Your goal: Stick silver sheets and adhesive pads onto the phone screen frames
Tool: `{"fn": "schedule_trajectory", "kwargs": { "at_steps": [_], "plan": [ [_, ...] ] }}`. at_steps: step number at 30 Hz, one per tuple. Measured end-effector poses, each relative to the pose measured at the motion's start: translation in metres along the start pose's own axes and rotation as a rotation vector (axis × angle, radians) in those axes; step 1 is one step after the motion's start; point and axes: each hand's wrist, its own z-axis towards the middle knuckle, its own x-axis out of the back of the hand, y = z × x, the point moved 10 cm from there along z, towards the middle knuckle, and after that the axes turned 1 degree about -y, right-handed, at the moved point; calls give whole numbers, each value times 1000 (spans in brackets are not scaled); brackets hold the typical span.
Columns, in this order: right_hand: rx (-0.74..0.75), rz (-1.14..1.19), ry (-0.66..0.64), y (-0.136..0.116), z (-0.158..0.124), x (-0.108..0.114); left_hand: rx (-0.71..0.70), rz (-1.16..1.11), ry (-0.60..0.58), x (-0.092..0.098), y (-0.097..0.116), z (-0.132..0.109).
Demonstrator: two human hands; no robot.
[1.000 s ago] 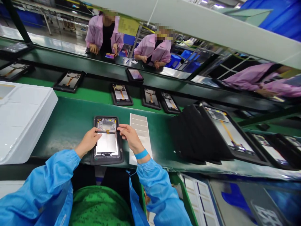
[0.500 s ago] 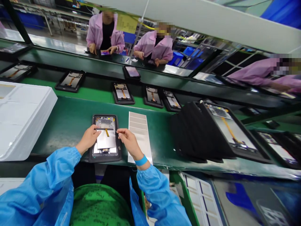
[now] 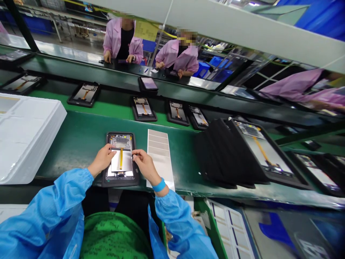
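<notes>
1. An opened tablet (image 3: 120, 144) lies flat in a black carrier (image 3: 105, 169) on the green conveyor belt (image 3: 72, 151), directly in front of the person. Its circuit board and metal frame are exposed at the far end.
2. A silver panel (image 3: 118, 162) covers the middle of the tablet, and a yellow flex cable (image 3: 121, 158) runs lengthwise over it. A thin dark strip (image 3: 121, 148) crosses the tablet just beyond the panel.
3. The left hand (image 3: 101, 160) lies over the tablet's left side, its fingers reaching toward the panel. It looks partly closed, but whether it grips the strip's end is too small to tell.
4. The right hand (image 3: 145, 166) is at the tablet's right edge, with thumb and fingertips drawn together in a pinch. Whether they hold anything, I cannot tell.
5. A blue wristband (image 3: 159, 185) circles the right wrist, and blue smock sleeves (image 3: 45, 212) cover both arms.
6. Just right of the carrier lies a sheet of silver-grey labels (image 3: 161, 158), touching neither hand.
7. Further right stands a leaning stack of black carriers (image 3: 229, 151). To the left sits a white foam tray stack (image 3: 27, 136).
8. Beyond, more tablets in carriers (image 3: 142, 109) line a second belt, with two co-workers in pink smocks (image 3: 179, 55) across it.
</notes>
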Motion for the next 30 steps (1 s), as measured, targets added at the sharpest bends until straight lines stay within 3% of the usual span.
{"fn": "schedule_trajectory", "kwargs": {
  "at_steps": [7, 14, 17, 22, 25, 27, 30],
  "plan": [
    [212, -259, -144, -27, -10, -18, -55, 134, 15, 3, 2, 3],
    [219, -405, -198, -27, -11, -27, -134, 463, 63, 8, 15, 5],
    [230, -451, -192, -26, -12, -29, -158, 560, 80, 12, 22, 4],
    [236, -537, -188, -22, -12, -36, -220, 1000, 101, 12, 40, -2],
    [251, -568, -184, -21, -12, -38, -239, 1078, 213, 21, 46, -6],
    [260, -567, -132, -23, -15, -33, -263, 1090, 310, 29, 42, -12],
    [195, -613, 13, -22, -20, -15, -284, 1015, 315, 27, 18, -19]
  ]
}}
